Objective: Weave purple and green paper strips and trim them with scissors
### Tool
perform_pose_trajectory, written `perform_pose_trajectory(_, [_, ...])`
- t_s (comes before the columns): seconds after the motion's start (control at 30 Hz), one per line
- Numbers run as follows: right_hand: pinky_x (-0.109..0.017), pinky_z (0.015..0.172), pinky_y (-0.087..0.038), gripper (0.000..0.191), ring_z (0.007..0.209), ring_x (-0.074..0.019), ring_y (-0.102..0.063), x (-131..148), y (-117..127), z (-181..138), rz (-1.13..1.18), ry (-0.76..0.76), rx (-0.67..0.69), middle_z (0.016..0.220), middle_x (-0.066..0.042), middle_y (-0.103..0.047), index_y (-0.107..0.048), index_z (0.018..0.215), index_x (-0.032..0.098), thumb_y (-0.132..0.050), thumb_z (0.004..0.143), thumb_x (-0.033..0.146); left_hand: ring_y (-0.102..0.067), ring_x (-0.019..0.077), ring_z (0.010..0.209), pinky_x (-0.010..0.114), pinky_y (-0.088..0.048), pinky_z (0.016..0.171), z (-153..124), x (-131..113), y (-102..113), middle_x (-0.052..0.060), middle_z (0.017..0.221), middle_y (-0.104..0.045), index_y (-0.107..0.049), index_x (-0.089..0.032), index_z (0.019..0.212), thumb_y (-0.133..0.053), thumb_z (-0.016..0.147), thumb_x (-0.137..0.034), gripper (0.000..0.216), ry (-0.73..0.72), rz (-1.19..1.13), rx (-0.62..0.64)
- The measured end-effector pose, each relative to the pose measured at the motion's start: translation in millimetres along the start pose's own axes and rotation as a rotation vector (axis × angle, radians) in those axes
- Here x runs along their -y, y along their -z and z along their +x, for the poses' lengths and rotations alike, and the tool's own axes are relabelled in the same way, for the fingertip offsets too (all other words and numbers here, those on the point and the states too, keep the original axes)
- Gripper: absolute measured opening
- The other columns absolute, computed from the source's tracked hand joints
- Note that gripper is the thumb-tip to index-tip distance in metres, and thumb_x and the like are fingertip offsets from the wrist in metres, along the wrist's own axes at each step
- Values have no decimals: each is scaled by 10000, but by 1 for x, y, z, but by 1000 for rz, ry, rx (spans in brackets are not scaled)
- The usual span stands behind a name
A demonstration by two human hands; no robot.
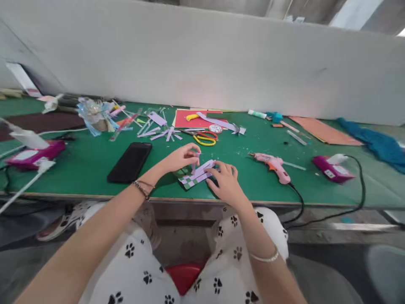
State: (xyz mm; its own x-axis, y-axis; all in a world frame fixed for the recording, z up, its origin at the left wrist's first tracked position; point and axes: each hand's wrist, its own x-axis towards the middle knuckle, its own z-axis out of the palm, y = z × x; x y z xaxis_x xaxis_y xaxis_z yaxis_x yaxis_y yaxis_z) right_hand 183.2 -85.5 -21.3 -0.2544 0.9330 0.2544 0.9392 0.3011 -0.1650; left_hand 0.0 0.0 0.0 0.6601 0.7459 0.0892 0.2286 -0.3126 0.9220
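A small piece of woven paper strips point(191, 182), purple and green in a checked pattern, lies near the front edge of the table. Loose purple strips fan out from it to the right. My left hand point(184, 157) is closed in a pinch above its left part, with one purple strip standing up between thumb and fingers. From the right, my right hand point(227, 180) grips the strip ends, fingers bent over the top and thumb at the near side. The fingers partly cover the weave.
A black phone point(130, 162) lies left of my hands. Scissors point(205, 138) and a red sheet point(186, 119) lie behind. A pink glue gun point(274, 164) with its cord is on the right. Paper scraps point(158, 131) and purple power blocks point(333, 169) also occupy the green table point(240, 147).
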Motion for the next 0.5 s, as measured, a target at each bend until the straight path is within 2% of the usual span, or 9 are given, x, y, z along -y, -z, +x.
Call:
perform_pose_trajectory(0.17, [-494, 970, -271, 294, 1133, -278, -441, 0, -5, 0, -4, 5, -15, 1209, -130, -516, -614, 1089, 226, -475, 832, 258, -596, 144, 727, 269, -443, 693, -23, -2, -2, -20, 718, -633, -331, -178, 1269, -520, 773, -336, 554, 40, -4, -6])
perform_pose_trajectory(0.33, [-487, 946, -307, 298, 1155, -270, -442, -14, -4, 5, 48, 13, -79, 1232, -117, -500, -596, 1086, 253, -489, 810, 279, -612, 151, 752, 268, -448, 714, -43, 3, -9, 21, 769, -677, -363, -144, 1275, -434, 816, -326, 499, 53, 91, -74])
perform_pose_trajectory(0.4, [-493, 917, -332, 294, 1132, -280, -463, -28, 7, 5, 29, -50, -172, 1211, -122, -518, -594, 1072, 244, -465, 812, 290, -618, 150, 773, 255, -445, 717, -47, 4, -11, 23, 796, -690, -418, -157, 1237, -422, 827, -320, 442, 44, 175, -69])
perform_pose_trajectory(0.5, [-479, 852, -386, 285, 1005, -296, -533, -56, 30, -4, -82, -254, -308, 1053, -141, -596, -618, 979, 188, -402, 819, 280, -615, 144, 735, 234, -439, 654, -53, 6, -11, 18, 826, -696, -480, -181, 1184, -414, 838, -314, 377, 42, 297, -81])
